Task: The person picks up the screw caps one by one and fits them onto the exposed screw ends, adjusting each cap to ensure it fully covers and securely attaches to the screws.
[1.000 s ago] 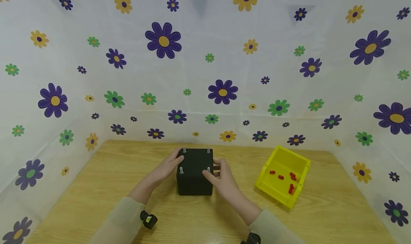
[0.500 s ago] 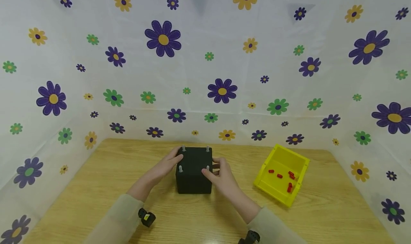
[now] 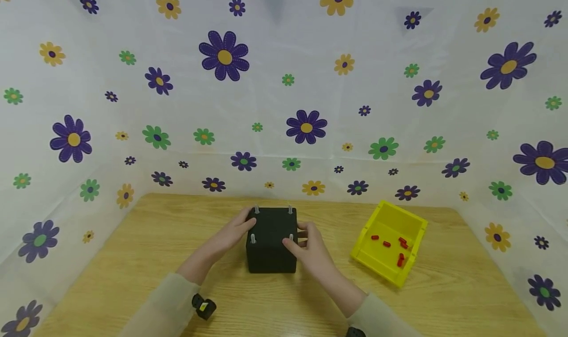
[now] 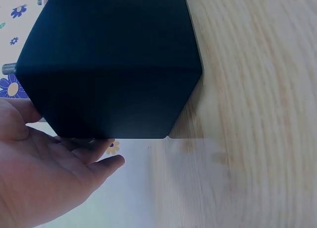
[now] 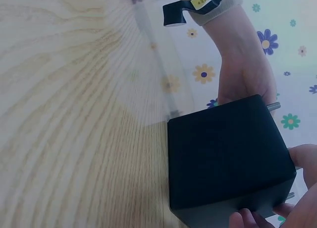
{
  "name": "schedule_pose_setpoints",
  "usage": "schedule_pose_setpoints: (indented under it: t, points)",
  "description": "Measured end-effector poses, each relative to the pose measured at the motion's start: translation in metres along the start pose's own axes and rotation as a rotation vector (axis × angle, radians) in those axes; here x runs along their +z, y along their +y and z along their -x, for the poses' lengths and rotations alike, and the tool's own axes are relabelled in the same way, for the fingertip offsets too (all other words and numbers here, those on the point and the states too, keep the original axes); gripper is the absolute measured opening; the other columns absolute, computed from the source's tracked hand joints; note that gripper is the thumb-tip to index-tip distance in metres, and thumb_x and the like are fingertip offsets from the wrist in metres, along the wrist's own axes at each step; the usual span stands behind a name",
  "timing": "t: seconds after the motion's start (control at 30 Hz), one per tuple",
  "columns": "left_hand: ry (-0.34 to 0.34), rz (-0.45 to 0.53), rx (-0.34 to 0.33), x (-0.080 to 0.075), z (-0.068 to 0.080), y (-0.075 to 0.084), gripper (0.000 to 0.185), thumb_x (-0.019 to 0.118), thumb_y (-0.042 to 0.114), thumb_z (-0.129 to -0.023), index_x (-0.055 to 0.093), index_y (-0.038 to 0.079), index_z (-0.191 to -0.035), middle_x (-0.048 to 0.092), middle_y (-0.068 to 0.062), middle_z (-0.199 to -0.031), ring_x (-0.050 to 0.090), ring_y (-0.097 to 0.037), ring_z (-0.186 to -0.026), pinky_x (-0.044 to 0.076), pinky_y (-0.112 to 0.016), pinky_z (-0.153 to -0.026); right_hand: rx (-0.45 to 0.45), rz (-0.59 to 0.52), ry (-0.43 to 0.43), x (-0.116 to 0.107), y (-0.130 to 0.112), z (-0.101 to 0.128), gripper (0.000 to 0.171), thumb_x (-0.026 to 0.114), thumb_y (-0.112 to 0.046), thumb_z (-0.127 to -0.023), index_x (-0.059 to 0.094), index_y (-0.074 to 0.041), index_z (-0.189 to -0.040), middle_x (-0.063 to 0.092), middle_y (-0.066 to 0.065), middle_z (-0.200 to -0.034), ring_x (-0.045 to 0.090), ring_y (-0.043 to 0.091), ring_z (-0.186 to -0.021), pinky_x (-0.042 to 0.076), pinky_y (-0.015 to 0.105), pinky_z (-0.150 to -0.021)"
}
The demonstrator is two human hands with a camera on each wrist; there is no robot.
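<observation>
A black box [image 3: 272,223] sits on the table, with thin metal threaded studs [image 3: 253,238] standing up at the corners of its top face. My left hand [image 3: 231,234] holds its left side, the thumb over the top edge; in the left wrist view the fingers of that hand [image 4: 44,173] lie along the box's side. On the opposite side my right hand [image 3: 316,254] grips the box, thumb at the near right stud and fingers on the side face. The box [image 5: 228,148] hides part of the left hand [image 5: 247,79] in the right wrist view.
To the right stands a yellow bin [image 3: 377,269] with several small red cylindrical pieces [image 3: 387,244] inside. The wooden table [image 3: 461,278] ends at a white flowered sheet [image 3: 266,95] at the back and sides. Each wrist carries a small black camera [image 3: 204,306].
The black box has shifted slightly to the right and nearer to me, both hands moving with it. The bin and its red pieces stay where they were.
</observation>
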State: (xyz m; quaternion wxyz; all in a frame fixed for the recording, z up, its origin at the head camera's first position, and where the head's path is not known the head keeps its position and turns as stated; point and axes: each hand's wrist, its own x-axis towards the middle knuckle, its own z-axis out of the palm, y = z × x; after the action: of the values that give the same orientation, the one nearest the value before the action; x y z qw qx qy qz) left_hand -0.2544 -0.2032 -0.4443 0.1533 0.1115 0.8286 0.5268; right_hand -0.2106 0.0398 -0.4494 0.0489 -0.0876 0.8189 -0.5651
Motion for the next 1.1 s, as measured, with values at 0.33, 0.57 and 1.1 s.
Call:
schedule_pose_setpoints:
  t: [0.33, 0.57, 1.1]
  points:
    - [-0.011, -0.004, 0.009, 0.008, 0.008, 0.004, 0.066, 0.034, 0.025, -0.117, 0.004, -0.001, -0.169, -0.001, -0.024, -0.177, -0.005, -0.044, -0.165, 0.003, -0.063, -0.132, 0.008, -0.024, -0.003, -0.006, 0.0, 0.012, 0.057, 0.073, -0.025, -0.102, 0.047, 0.004, -0.144, 0.057, 0.027, -0.138, 0.062, 0.03, -0.107, 0.059, 0.041, -0.087]
    - [-0.006, 0.006, -0.008, 0.01, 0.009, 0.005, 0.067, 0.035, 0.027, -0.117, 0.004, 0.001, -0.17, -0.002, -0.023, -0.178, -0.006, -0.044, -0.165, 0.003, -0.064, -0.132, -0.003, -0.025, 0.004, -0.007, 0.0, 0.016, 0.055, 0.073, -0.024, -0.102, 0.048, 0.003, -0.142, 0.058, 0.026, -0.136, 0.063, 0.029, -0.106, 0.06, 0.042, -0.088]
    - [-0.025, -0.039, -0.009, 0.003, 0.006, 0.0, 0.067, 0.043, 0.032, -0.115, 0.016, 0.001, -0.168, 0.015, -0.031, -0.173, 0.015, -0.053, -0.161, 0.02, -0.069, -0.128, 0.006, 0.035, -0.05, -0.017, 0.0, 0.018, 0.065, 0.075, -0.027, -0.1, 0.046, 0.001, -0.152, 0.062, 0.024, -0.133, 0.065, 0.028, -0.105, 0.06, 0.041, -0.084]
